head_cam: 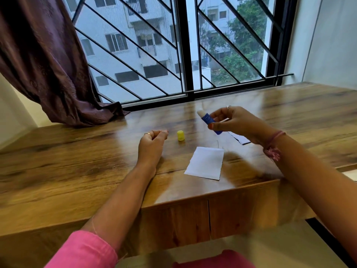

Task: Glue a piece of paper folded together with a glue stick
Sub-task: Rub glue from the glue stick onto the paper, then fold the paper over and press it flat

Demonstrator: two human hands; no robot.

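Observation:
My right hand (pixel 234 122) grips a blue glue stick (pixel 207 120) above the wooden table (pixel 77 161), its white glue tip uncapped and pointing up and to the left. The stick's yellow cap (pixel 180 135) stands on the table between my hands. A folded white piece of paper (pixel 204 163) lies flat on the table below the glue stick, near the front edge. My left hand (pixel 152 142) rests on the table left of the cap, fingers loosely curled and holding nothing.
Another scrap of white paper (pixel 240 139) with a dark edge lies partly hidden under my right wrist. A purple curtain (pixel 50 64) drapes onto the table's back left. A barred window (pixel 183 45) runs along the far edge.

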